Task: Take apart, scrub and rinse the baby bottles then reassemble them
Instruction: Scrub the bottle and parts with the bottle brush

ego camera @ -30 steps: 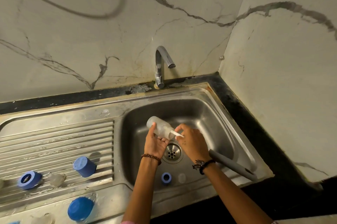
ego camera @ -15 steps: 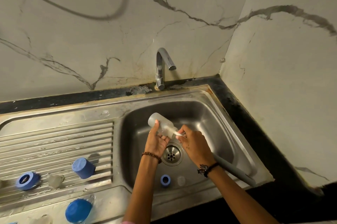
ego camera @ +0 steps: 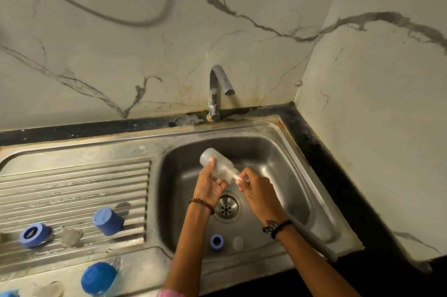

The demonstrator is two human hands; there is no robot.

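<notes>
From the head view, the brush's white stem (ego camera: 235, 177) now sits deeper in the bottle (ego camera: 216, 163) than a second ago, so the scrubbing stroke is mid-run. The left hand (ego camera: 210, 187) wraps its grip round the frosted, see-through bottle, tilted over the sink (ego camera: 297, 151) above the drain (ego camera: 227, 207). The right hand (ego camera: 260, 191) pinches the stem at its mouth.

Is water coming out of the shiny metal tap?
No, the shiny metal tap shows no stream falling from its spout into the steel sink.
</notes>
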